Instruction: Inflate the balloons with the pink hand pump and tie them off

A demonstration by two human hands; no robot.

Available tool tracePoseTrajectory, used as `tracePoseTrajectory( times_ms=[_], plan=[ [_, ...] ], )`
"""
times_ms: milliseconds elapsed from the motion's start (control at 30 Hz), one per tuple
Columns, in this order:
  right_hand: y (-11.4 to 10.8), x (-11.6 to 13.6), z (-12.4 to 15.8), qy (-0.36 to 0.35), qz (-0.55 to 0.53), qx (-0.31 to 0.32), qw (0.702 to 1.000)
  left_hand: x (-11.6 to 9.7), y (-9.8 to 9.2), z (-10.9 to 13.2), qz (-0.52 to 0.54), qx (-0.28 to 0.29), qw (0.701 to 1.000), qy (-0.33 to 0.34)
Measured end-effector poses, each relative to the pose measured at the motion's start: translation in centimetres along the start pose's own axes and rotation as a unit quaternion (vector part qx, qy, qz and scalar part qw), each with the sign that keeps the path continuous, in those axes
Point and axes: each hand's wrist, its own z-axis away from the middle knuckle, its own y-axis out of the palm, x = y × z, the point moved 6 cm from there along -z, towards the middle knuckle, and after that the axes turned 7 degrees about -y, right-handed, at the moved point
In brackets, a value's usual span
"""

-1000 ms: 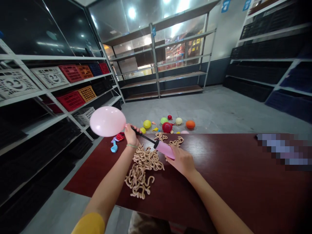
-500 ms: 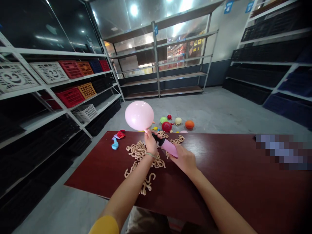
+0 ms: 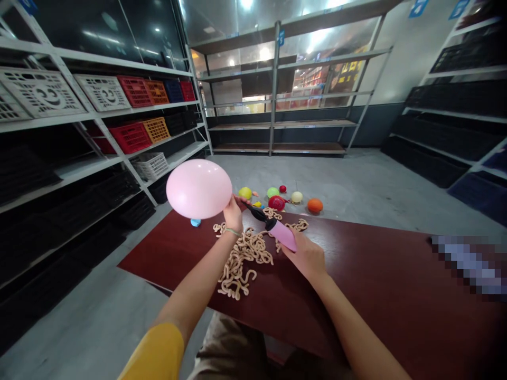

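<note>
A pale pink inflated balloon [image 3: 198,189] stands out to the left above the table. My left hand [image 3: 233,215] is closed at its neck, with the fingers partly hidden. My right hand [image 3: 307,257] is wrapped around the pink barrel of a balloon pump [image 3: 282,234]. The pump's black tapered nozzle points up and left toward my left hand. Whether its tip sits inside the balloon's neck, I cannot tell. Below my hands, a heap of beige, squiggly, worm-like pieces [image 3: 247,250] lies on the dark red table [image 3: 356,274]. A light blue deflated balloon [image 3: 195,222] shows partly beneath the pink one.
Several small inflated balloons lie on the floor past the table, including a red one [image 3: 276,202] and an orange one [image 3: 315,205]. Shelving with crates, such as a red crate [image 3: 130,137], lines the left side. A blurred, pixelated object [image 3: 469,264] is at the table's right.
The pink balloon has grown larger and moved left with my left hand. The pump has shifted slightly right and down. The view has turned a little to the left.
</note>
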Motion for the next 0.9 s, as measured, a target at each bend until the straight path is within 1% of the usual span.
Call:
tracePoseTrajectory(
  times_ms=[133,233,333,500,700,767,833,900],
  plan=[
    [-0.1,-0.3,-0.2,0.029,-0.004,0.039,0.999,-1.9,-2.3,-1.5,-0.022,-0.013,1.0,0.017],
    [-0.3,-0.4,-0.6,0.047,-0.011,0.073,0.996,-2.4,-3.9,-1.7,-0.04,-0.015,0.999,0.016],
    [-0.3,-0.2,-0.9,0.027,-0.011,0.105,0.994,-1.9,-4.9,-1.4,-0.066,0.001,0.998,0.003],
    [-0.1,0.9,-0.8,-0.035,0.007,0.133,0.991,-0.2,-5.7,-1.0,-0.075,0.046,0.996,-0.016],
    [-0.1,2.2,-0.7,-0.094,-0.03,0.153,0.983,0.1,-6.7,-1.9,-0.126,0.079,0.989,-0.009],
    [0.0,2.3,-0.8,-0.102,-0.039,0.155,0.982,0.4,-7.4,-2.0,-0.146,0.078,0.986,-0.012],
    [0.0,2.3,-0.9,-0.106,-0.055,0.147,0.982,0.8,-8.3,-1.9,-0.17,0.064,0.983,-0.011],
    [-0.1,2.2,-1.1,-0.109,-0.07,0.13,0.983,1.1,-9.2,-1.4,-0.196,0.029,0.98,-0.02]
  ],
)
